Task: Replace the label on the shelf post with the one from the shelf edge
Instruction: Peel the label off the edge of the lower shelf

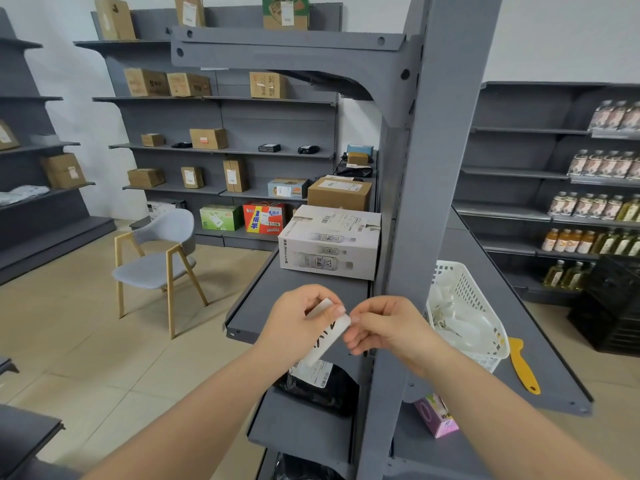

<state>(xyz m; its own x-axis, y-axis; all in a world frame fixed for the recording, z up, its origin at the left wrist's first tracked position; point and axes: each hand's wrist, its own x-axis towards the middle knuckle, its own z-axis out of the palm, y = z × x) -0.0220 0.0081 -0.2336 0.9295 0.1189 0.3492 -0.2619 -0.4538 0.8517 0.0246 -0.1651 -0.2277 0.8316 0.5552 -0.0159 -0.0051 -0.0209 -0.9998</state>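
Both hands meet in front of the grey shelf post (pixel 436 202), just left of it, above the shelf edge (pixel 242 336). Left hand (pixel 298 327) pinches a white label strip (pixel 327 337) with black handwritten marks, unreadable; strip tilts down-left. Right hand (pixel 384 327) has fingertips closed on the strip's upper right end. White carton (pixel 329 242) on the shelf behind shows printed bottles and "360mL×24", other text too small. Red box (pixel 264 218) further back has Chinese lettering in blue and yellow. White perforated basket (pixel 467 313) right of post, yellow plastic tool (pixel 523 365) beside it. Black bag with a shipping label (pixel 318 386) on lower shelf.
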